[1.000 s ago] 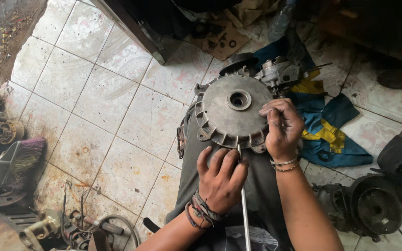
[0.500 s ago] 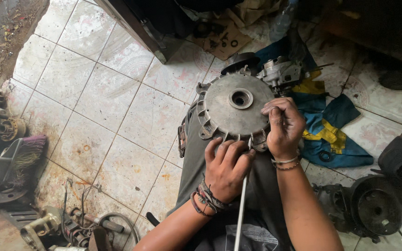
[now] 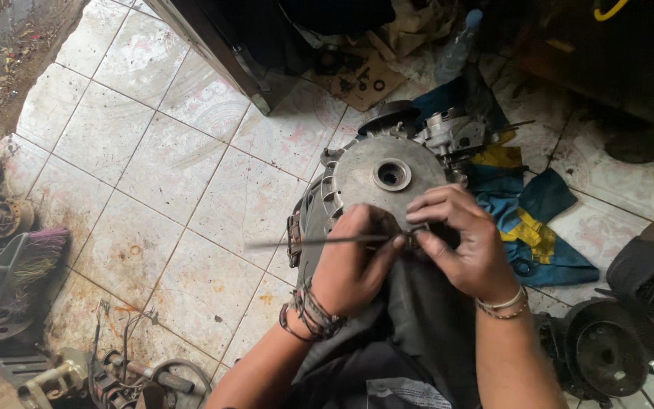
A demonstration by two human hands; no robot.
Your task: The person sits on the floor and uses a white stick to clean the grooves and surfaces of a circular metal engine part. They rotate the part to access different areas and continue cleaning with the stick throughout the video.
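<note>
Grimy workshop floor in daylight
Pale, stained floor tiles (image 3: 168,167) lay cracked, a dark cabinet base (image 3: 221,53) standing at the far edge.

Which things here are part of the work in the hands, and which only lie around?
In the work:
- left hand, holding the thin rod
- right hand, fingers at the rod's end
- round metal housing on the lap

Lying about:
- blue and yellow cloth
- brush
- plastic bottle
- cardboard with small parts
- dark round part
</note>
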